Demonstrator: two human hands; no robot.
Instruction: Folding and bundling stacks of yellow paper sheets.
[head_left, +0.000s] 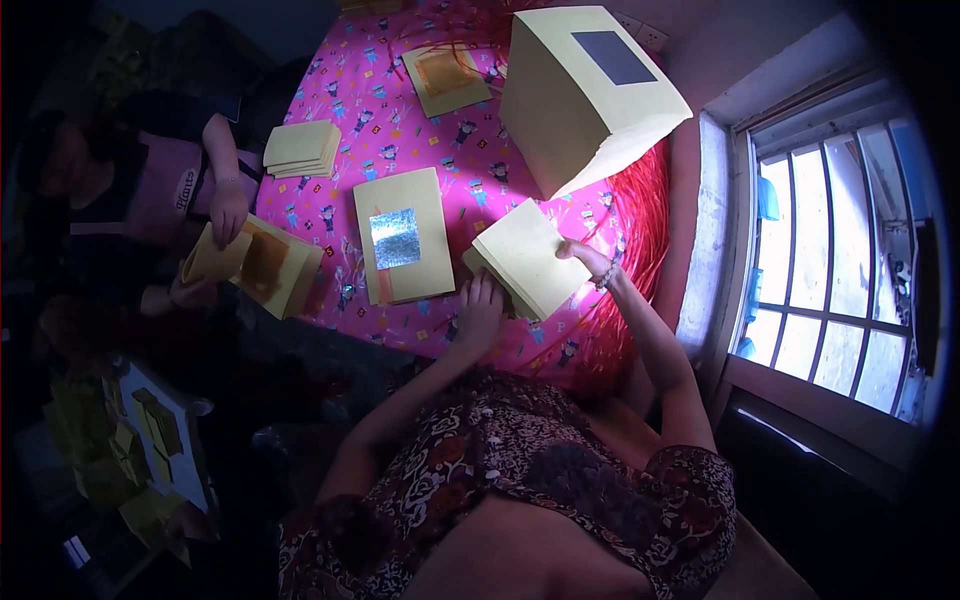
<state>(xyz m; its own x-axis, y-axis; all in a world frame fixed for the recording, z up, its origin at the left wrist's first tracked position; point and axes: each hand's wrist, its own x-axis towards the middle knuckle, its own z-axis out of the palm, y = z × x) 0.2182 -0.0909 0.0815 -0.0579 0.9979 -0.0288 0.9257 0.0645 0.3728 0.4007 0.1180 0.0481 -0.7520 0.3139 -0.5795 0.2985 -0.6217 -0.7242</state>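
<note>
A stack of pale yellow joss paper (530,255) is held tilted above the pink tablecloth (395,155). My right hand (588,259) grips its right edge, thumb on the top sheet. At the lower left edge, my left hand (481,312) has its fingers closed against the sheets; part of its grip is hidden. Just left of it lies a yellow joss paper pile with a silver foil square (396,237). A tall yellow paper block (560,95) with a dark square on top stands behind my right hand.
At the left, a co-worker's hands (229,215) handle yellow sheets with an orange-brown patch (268,265). A small paper stack (301,150) and an orange-patched sheet (445,78) lie farther back. Red plastic strands (640,240) hang along the table's right side, near a barred window (830,260).
</note>
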